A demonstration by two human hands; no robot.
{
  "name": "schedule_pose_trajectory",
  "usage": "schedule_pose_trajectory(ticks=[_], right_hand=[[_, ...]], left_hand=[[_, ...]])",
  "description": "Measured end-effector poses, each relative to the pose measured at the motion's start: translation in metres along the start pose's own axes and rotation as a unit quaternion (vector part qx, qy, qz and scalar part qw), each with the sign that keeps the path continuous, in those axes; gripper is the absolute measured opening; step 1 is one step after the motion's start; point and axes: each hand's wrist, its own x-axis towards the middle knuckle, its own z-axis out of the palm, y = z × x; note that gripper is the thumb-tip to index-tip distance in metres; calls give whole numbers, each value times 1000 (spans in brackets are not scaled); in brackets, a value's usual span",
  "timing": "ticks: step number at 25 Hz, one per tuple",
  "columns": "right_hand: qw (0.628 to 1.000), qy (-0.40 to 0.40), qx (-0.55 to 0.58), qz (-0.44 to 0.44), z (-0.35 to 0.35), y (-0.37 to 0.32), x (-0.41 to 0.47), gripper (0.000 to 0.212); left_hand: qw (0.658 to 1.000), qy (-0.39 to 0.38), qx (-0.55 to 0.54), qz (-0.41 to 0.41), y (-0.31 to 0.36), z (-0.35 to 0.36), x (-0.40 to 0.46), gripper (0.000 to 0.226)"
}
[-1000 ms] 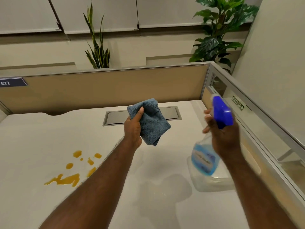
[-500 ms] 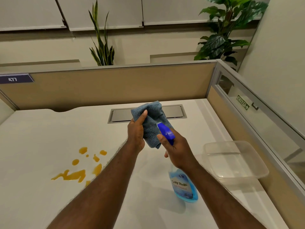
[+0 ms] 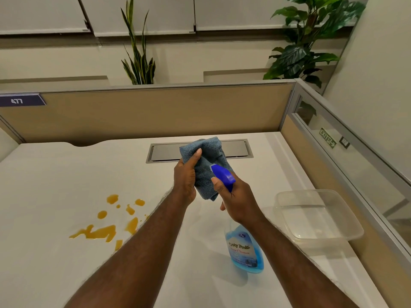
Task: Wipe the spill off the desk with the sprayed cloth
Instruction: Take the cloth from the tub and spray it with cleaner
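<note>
L hand point(image 3: 185, 181): closed on cloth point(image 3: 205, 165); spill point(image 3: 106, 227) lies down-left, nearer L. R hand point(image 3: 235, 201): grips spray bottle point(image 3: 244, 252), nozzle apparently at cloth.

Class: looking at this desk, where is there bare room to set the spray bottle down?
Bare desk lies between the spill and the back partition, and between the cable hatch and the clear container. The front left is crowded by spill drops; the container fills the right edge.

both hands raised together, left hand point(image 3: 185, 181) clenched (thumb up), right hand point(image 3: 236, 201) gripping
</note>
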Motion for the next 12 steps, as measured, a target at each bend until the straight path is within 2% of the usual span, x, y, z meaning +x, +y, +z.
schedule_pose_trajectory(ticks=[5, 9, 12], right_hand=[[1000, -3, 4, -2, 0, 2, 1, 24], [1000, 11, 15, -13, -1, 2, 2, 24], [998, 23, 46, -19, -2, 0, 1, 14]], left_hand=[[1000, -8, 0, -2, 0, -2, -2, 33], [1000, -18, 7, -5, -1, -3, -2, 24], [1000, -19, 14, -7, -2, -3, -1, 29]])
